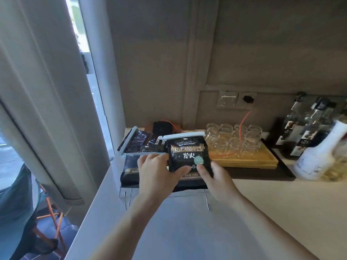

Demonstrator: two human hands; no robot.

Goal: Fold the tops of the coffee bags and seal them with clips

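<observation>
A black coffee bag (187, 152) with gold lettering stands upright at the counter's far left, a white clip (184, 136) clamped across its folded top. My left hand (159, 173) grips its lower left side and my right hand (216, 175) grips its lower right corner. Behind it on the left, another black coffee bag (137, 141) leans back with a white clip (129, 139) along its top. A third black bag (129, 173) lies flat under my hands, partly hidden.
A wooden tray (244, 156) carries several clear glasses (234, 137) just right of the bags, with an orange cable (244, 121) hanging over it. Dark bottles (304, 128) and a white bottle (319, 156) stand far right. The counter's left edge (97, 203) drops beside a window.
</observation>
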